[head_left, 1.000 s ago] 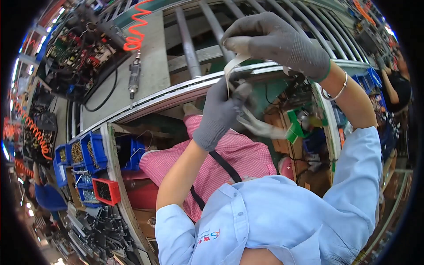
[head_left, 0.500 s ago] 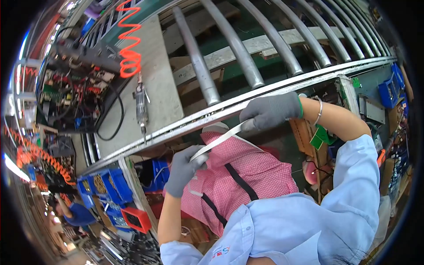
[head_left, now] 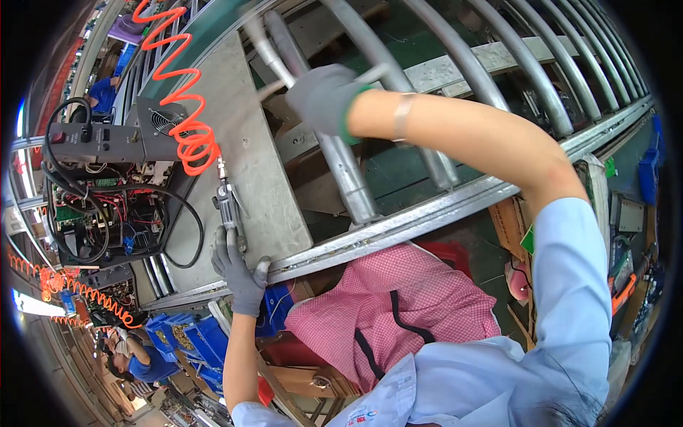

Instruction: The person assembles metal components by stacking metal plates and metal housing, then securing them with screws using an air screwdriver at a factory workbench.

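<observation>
My left hand (head_left: 240, 276), in a grey glove, reaches over the metal bench plate (head_left: 274, 206). Its fingers stretch along the lower end of an air screwdriver (head_left: 228, 208), with the thumb spread away. That tool hangs from a coiled orange air hose (head_left: 181, 92). Over the conveyor rollers, my right hand (head_left: 324, 99), also gloved in grey, is closed around a pale strip-like thing (head_left: 274, 64). Motion smears its far end, and another pale end (head_left: 373, 73) juts out on the hand's right side. The glove hides how the two parts join.
Metal rollers (head_left: 341, 174) run behind a steel rail (head_left: 398, 224). An opened electronics unit (head_left: 107, 220) with exposed boards and black cables stands left. Blue bins (head_left: 188, 338) of small parts sit below the bench. Pink checked cloth (head_left: 398, 306) covers my lap. Co-workers (head_left: 146, 363) are farther left.
Both hands held the pale strip stretched between them. The left has let go and moved up-left to the screwdriver; the right has swung far up-left over the rollers with the strip.
</observation>
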Demonstrator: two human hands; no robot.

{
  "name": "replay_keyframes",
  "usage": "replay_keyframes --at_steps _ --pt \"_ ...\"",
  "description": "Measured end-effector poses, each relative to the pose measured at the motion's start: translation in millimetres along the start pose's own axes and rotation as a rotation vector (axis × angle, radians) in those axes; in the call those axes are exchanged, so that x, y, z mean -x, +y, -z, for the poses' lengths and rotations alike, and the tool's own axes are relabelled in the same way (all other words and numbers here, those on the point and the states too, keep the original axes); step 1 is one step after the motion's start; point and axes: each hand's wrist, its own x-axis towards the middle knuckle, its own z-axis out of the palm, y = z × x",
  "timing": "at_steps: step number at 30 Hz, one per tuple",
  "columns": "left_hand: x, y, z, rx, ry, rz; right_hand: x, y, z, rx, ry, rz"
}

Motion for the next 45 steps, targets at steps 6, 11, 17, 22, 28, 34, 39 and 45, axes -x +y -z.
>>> replay_keyframes --at_steps 6,11,17,22,28,34,39,45 --pt "7 -36 -24 0.261 0.009 0.01 -154 -63 -83 0.304 -0.146 0.276" --pt "6 -32 -12 0.447 -0.067 0.156 -183 -52 -101 0.113 -0.215 0.235" --pt "11 -23 -13 0.243 -0.043 0.201 -262 -75 -199 -0.363 -0.063 -0.099" --pt "17 -21 -33 0.249 0.028 0.26 -322 -103 -290 -1.016 0.094 -0.253" --pt "30 -29 -28 0.152 -0.039 0.292 -343 -158 -331 -1.141 0.037 -0.258" --pt "35 -32 -30 0.23 -0.048 0.338 -317 -157 -399 -1.26 -0.01 -0.289" --pt "28 -32 -33 0.252 -0.04 0.321 -297 -152 -449 -1.342 -0.064 -0.302" --pt "50 -40 -34 0.237 -0.056 0.319 -265 -152 -476 -1.416 -0.107 -0.333"
